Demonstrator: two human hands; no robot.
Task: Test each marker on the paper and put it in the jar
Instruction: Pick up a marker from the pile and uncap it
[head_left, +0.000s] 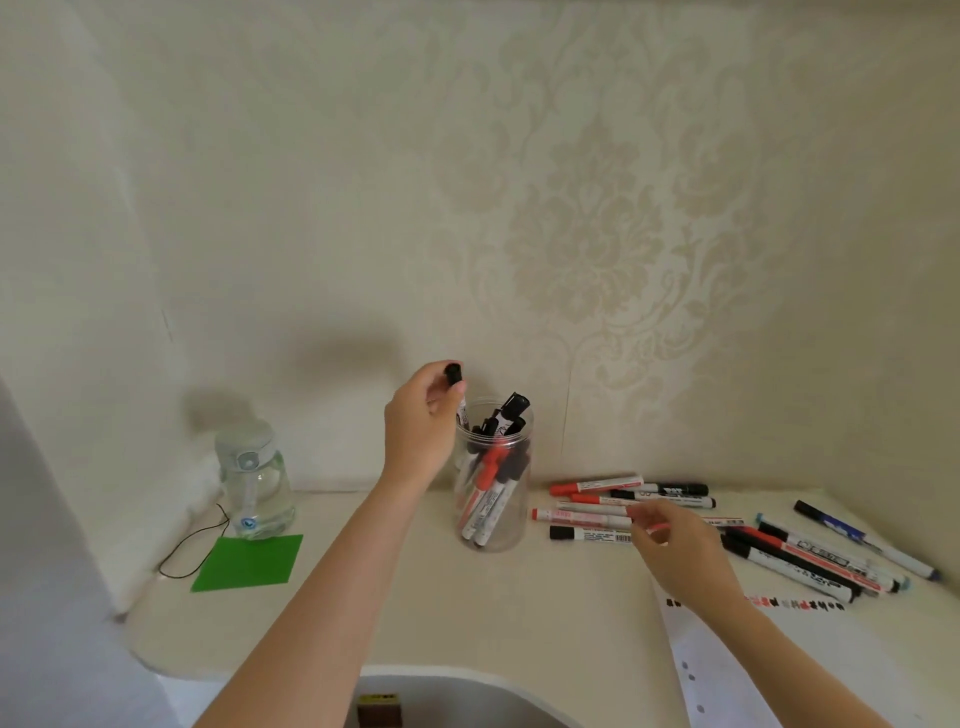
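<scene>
Left hand (421, 421) pinches black-capped marker (457, 387) over jar (493, 519) rim | right hand (675, 551) loosely spread right of jar | marker light, stiff, smooth: grip mid-barrel.

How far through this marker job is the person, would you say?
Roughly midway, I'd guess. Done: several markers stand in the jar, and the paper carries a row of red and black test marks. In hand: the left hand lowers a black-capped marker into the jar, while the right hand reaches for the loose markers. Left: about a dozen on the table.
</scene>
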